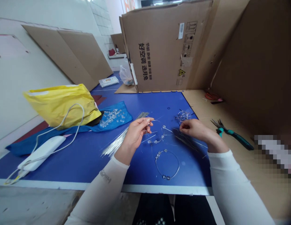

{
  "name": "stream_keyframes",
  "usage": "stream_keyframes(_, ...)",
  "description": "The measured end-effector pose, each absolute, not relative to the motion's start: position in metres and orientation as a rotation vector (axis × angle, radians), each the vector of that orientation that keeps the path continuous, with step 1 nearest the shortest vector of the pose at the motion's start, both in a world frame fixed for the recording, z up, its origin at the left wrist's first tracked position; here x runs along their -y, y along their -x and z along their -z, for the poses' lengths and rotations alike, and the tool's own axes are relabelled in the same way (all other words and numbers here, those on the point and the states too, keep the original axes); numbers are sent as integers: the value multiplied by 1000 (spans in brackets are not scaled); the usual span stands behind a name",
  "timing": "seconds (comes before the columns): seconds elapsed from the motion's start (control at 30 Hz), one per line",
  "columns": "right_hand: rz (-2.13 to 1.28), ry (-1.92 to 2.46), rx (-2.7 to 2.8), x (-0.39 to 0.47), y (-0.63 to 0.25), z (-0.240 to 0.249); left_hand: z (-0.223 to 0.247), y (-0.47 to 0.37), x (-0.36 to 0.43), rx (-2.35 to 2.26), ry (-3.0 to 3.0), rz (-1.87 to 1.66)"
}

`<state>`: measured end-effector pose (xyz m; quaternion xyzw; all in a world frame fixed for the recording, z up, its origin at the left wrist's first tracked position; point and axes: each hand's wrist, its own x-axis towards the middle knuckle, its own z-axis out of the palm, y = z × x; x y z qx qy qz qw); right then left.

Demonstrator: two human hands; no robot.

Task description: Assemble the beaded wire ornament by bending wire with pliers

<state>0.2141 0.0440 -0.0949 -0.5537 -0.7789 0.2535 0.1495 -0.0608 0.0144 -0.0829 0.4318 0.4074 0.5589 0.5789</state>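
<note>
My left hand (137,131) is raised over the table, thumb and forefinger pinched on a thin wire (156,120). Below and right of it lies a curved wire strung with clear beads (156,141); whether it joins the pinched wire I cannot tell. My right hand (193,128) is closed, fingertips together beside a small heap of beaded wire pieces (183,115); what it holds, if anything, is hidden. Dark thin wires (189,142) lie beneath it. Nearer me rests a wire ring with clear beads (179,162). A bundle of silvery wires (116,143) lies left of my left hand.
Loose clear beads (112,117) sit on a blue cloth (125,112). Behind are a yellow bag (63,104) and a white power strip (43,153) with its cable. Green-handled pliers (239,139) lie on cardboard at right. A large carton (164,47) stands at the back.
</note>
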Motion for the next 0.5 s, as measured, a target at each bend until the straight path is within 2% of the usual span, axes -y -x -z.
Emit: stream_keyframes(0.5,-528,1820,2404,-45,-212,97,77,61,-14,-955,-1031,-1320)
